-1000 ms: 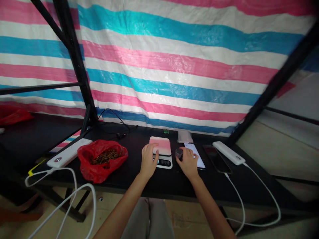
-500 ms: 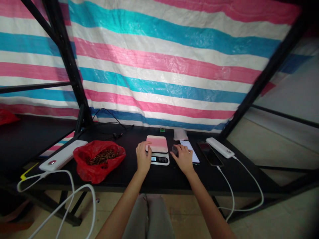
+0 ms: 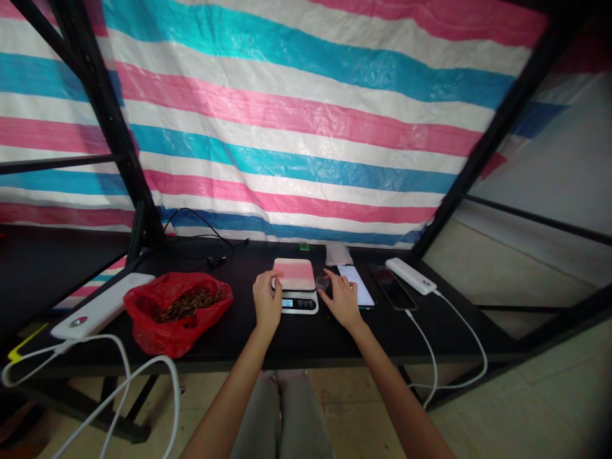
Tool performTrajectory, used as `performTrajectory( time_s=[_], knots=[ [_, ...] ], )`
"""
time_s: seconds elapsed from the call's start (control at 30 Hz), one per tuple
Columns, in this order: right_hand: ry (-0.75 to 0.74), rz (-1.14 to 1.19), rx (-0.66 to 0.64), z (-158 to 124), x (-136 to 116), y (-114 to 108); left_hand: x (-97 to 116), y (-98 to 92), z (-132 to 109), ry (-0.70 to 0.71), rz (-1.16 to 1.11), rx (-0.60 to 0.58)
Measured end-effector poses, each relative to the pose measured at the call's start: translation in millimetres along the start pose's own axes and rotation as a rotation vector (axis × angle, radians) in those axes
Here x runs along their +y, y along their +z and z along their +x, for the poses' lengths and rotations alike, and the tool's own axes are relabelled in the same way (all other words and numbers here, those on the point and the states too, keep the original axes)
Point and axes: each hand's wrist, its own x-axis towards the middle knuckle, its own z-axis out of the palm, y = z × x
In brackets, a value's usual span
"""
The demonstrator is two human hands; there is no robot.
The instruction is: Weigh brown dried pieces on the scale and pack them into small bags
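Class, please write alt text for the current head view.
A person's left hand touches a pink-topped digital scale on a black table; the right hand is at a small translucent container. A red bag of brown pieces lies left of the scale.

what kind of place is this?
Probably a makeshift workstation, perhaps for weighing: a striped plastic sheet hangs behind a black bench, which bears a digital scale and an open red bag of small brown pieces.

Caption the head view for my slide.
Left hand at a digital scale, right hand at a small container, red bag at left.
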Motion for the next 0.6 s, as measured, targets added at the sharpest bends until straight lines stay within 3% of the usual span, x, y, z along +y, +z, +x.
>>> performTrajectory(
  time_s=[0.17,0.37,0.47,0.6],
  knots=[
    [0.176,0.118,0.164,7,48,-16,-2,1.4,0,-0.012,-0.008,0.000],
    [0.242,0.317,0.150,8,126,-9,4,1.4,2,0.064,0.016,-0.008],
    [0.258,0.302,0.133,5,134,-6,7,1.0,2,0.114,0.048,-0.036],
    [0.209,0.259,0.108,4,126,-9,8,1.4,2,0.151,0.075,-0.041]
  ],
)
